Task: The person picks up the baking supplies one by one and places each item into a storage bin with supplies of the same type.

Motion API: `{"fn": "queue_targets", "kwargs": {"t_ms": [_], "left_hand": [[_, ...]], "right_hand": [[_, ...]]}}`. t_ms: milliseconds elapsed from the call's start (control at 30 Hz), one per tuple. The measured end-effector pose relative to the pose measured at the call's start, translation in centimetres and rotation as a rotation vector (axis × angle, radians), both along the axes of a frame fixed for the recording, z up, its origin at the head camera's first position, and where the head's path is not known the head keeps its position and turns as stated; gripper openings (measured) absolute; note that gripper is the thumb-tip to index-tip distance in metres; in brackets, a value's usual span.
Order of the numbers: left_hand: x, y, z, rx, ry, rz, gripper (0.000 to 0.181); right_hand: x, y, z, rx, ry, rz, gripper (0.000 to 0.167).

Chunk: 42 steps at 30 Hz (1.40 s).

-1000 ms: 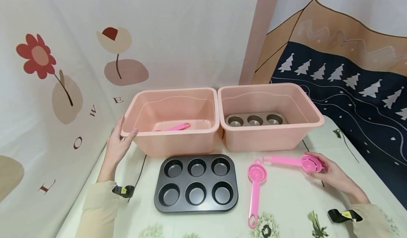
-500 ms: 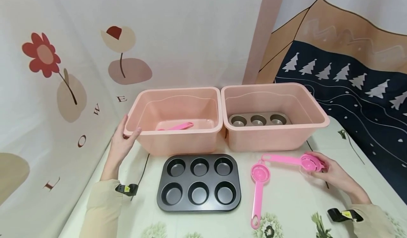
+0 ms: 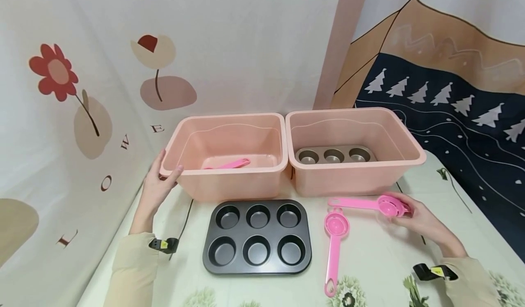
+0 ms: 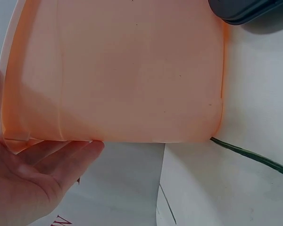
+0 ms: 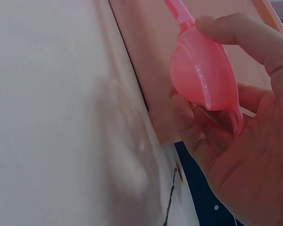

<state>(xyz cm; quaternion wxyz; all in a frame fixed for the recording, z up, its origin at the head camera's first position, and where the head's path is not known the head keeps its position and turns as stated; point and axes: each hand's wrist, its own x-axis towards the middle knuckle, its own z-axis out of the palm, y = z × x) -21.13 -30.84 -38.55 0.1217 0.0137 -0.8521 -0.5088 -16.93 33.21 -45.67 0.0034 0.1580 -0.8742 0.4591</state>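
My right hand [image 3: 422, 218] holds a pink egg separator [image 3: 389, 206] by its cup end, above the table in front of the right bin. Its long handle points left. In the right wrist view, thumb and fingers curl round the cup of the egg separator [image 5: 203, 70]. A second pink egg separator [image 3: 337, 225] lies on the table, handle toward me, just below the held one's handle tip. My left hand [image 3: 156, 193] grips the front left corner of the left pink bin [image 3: 229, 184], its thumb at the rim and fingers along the outside, as the left wrist view shows.
Inside the left bin lies a pink utensil [image 3: 234, 163], partly hidden by the front wall. The right pink bin [image 3: 357, 179] holds a grey-brown muffin pan [image 3: 342, 156]. A dark muffin pan [image 3: 257, 268] lies on the table before the left bin.
My right hand has shifted left with the egg separator, toward the one on the table. My left hand keeps its place on the bin. The head view turned slightly left at first.
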Motion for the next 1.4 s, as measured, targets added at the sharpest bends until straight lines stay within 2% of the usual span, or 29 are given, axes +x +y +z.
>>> {"fn": "queue_targets", "kwargs": {"t_ms": [433, 667, 967, 1400], "left_hand": [[-0.1, 0.0, 0.0, -0.013, 0.007, 0.003, 0.08], [-0.2, 0.1, -0.1, 0.004, 0.014, -0.003, 0.08], [-0.1, 0.2, -0.1, 0.007, 0.017, 0.005, 0.082], [-0.2, 0.2, -0.3, 0.004, 0.019, 0.021, 0.081]], "right_hand": [[-1.1, -1.4, -0.9, -0.05, 0.088, 0.075, 0.059], [-1.4, -2.4, -0.5, -0.07, 0.09, 0.098, 0.06], [-1.7, -3.8, 0.0, -0.068, 0.149, 0.152, 0.06], [-2.8, -6.1, 0.1, -0.068, 0.108, 0.189, 0.06]]}}
